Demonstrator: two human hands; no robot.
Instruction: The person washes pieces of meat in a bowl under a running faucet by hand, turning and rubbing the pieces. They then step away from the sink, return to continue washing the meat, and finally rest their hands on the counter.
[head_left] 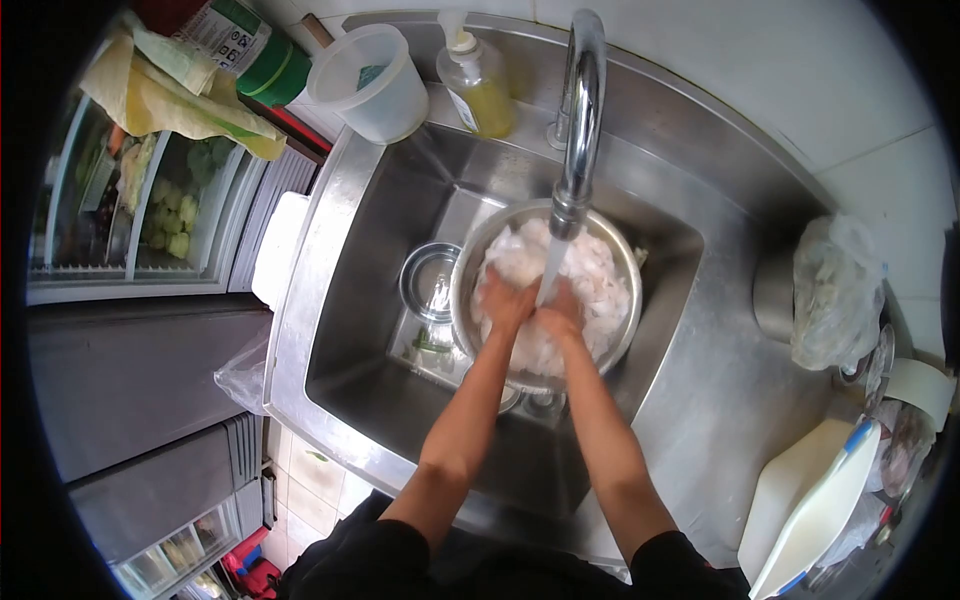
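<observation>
rinsing pale pieces in bowl

head | from above, near | facing forward, down | into sink

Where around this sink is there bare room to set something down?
Bare steel counter lies between the sink and the metal container to its right. It is crowded at the back left, with plastic tub and soap bottle, and inside, where metal bowl and round dish sit.
</observation>
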